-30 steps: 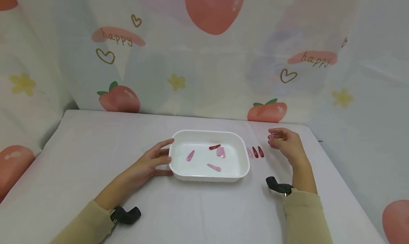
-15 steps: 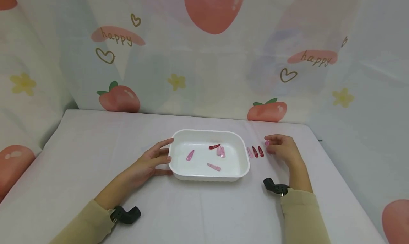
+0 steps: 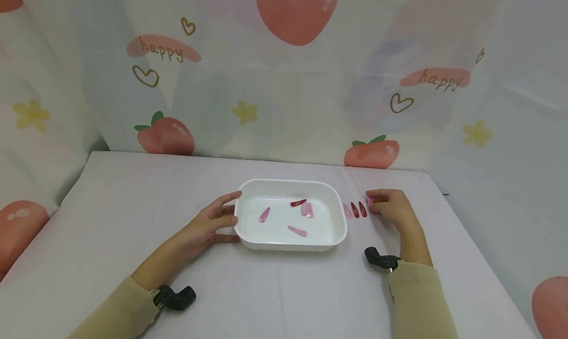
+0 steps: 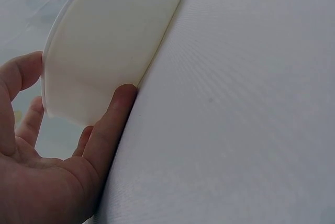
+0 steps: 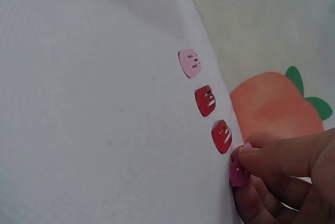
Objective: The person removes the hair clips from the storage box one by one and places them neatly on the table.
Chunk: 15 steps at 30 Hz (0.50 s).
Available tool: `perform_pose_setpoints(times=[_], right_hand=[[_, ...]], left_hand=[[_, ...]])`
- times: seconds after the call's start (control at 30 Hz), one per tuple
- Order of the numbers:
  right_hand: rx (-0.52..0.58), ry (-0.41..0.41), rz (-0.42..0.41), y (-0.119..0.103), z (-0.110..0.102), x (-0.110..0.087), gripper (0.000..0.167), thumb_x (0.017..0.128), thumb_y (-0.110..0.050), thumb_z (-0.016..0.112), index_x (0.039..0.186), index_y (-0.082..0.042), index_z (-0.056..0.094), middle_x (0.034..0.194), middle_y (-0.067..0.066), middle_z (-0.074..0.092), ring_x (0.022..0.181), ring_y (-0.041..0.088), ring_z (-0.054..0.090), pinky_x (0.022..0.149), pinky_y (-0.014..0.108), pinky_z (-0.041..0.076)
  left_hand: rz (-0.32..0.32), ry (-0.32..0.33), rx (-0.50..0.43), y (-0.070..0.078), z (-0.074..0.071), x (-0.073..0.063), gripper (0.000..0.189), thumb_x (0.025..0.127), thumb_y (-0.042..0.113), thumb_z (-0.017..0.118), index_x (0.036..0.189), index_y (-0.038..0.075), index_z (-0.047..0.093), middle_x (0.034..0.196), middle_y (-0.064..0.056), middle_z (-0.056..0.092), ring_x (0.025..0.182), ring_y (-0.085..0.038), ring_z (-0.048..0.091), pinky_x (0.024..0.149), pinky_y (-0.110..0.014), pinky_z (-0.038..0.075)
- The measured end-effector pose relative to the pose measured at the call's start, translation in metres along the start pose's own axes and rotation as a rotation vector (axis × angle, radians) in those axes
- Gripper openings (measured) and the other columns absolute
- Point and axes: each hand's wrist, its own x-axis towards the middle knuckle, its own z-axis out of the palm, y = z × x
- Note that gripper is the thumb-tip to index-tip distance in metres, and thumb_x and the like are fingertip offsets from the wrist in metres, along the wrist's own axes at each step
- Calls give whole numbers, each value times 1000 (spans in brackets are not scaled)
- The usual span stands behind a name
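Observation:
My right hand (image 3: 392,208) pinches a bright pink snap hair clip (image 5: 240,174) between thumb and fingers, low over the cloth. Just left of it, a row of hair clips lies on the table: a pale pink clip (image 3: 348,210) and two red clips, the nearer a red clip (image 5: 222,136). My left hand (image 3: 208,226) has its fingers spread against the left end of a white plastic tray (image 4: 99,41), fingertips at the rim and wall, thumb near the base. Inside the tray are several pink hair clips (image 3: 297,231) and a red hair clip (image 3: 298,203).
A white cloth covers the table (image 3: 275,289). Behind it hangs a curtain (image 3: 301,117) printed with peaches, hearts and "happy". Each wrist wears a black camera mount, the left mount (image 3: 175,298) being close over the cloth.
My right hand has come left and slightly nearer, bringing the bright pink hair clip down beside the red clips. My left hand and the tray have stayed in place.

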Motion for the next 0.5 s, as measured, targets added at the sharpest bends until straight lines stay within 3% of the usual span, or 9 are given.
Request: perform_pose_setpoints(times=[0.33,0.5], right_hand=[[-8,33,2,-7,-2,-3,41,96,-8,59,137,-3,58,124,22,64,107,33,60,94,46,52],[52,45,-91,-19,-4,-6,41,98,-14,56,139,-8,58,127,19,63,110,31,60,93,40,54]], left_hand=[[2,2,-6,1,0,-1,66,99,13,61,155,28,32,155,-15,33,131,-37,49,95,-53,54],[1,3,-3,2,1,-1,66,99,13,61,155,28,32,155,-15,33,130,-36,50,95,-54,54]])
